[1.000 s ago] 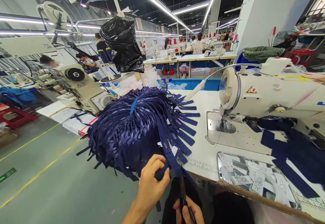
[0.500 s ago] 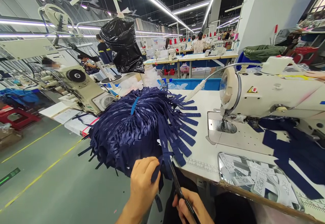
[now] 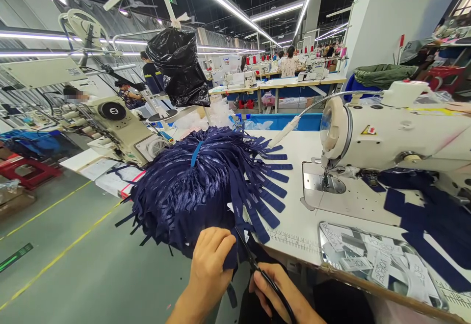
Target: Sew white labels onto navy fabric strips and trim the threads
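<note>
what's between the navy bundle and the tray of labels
In the head view, white tabletop lies between the bundle and the tray, with a ruler scale near its front edge.

We list one large, rounded bundle of navy fabric strips [image 3: 184, 186], cinched on top by a bright blue tie [image 3: 196, 154], the loose ends at right fanned across the white tabletop [image 3: 296, 196]. Item two: black scissors [image 3: 251, 260], held aslant, points away from us (whether touching the strips, we cannot tell).
</note>
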A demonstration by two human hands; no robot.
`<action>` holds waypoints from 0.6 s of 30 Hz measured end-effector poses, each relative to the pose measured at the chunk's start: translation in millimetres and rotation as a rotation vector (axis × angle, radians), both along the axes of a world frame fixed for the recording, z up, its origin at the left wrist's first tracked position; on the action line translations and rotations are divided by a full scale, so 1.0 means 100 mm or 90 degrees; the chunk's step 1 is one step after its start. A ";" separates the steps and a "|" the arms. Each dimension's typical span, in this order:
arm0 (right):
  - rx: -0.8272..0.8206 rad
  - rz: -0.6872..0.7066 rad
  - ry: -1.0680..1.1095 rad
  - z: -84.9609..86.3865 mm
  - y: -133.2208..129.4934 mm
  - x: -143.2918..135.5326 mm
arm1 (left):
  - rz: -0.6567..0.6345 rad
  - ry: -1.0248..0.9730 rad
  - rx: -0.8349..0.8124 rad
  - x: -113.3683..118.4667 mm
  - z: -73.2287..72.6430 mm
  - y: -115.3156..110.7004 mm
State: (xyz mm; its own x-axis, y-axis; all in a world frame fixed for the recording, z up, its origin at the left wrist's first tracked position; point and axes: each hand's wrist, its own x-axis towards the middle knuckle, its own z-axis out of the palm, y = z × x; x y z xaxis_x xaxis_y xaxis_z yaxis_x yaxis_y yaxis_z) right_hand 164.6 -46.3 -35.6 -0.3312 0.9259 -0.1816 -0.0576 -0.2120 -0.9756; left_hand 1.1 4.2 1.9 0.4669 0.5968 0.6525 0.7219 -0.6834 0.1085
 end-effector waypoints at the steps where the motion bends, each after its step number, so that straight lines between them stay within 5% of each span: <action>1: -0.006 0.007 -0.013 0.03 0.00 0.02 | -0.006 -0.003 -0.001 -0.01 0.00 0.00; 6: -0.014 0.042 -0.033 0.09 0.02 0.05 | -0.024 -0.015 -0.018 -0.04 0.00 0.03; 11: 0.002 0.013 0.015 -0.14 0.09 -0.04 | -0.073 -0.033 -0.053 -0.04 -0.01 0.03; 15: 0.040 -0.064 0.086 -0.32 0.08 -0.08 | -0.149 0.089 -0.297 -0.09 0.08 -0.02; 18: -0.038 -0.209 0.109 -0.31 0.00 -0.11 | -0.165 0.160 -0.426 -0.13 0.19 0.01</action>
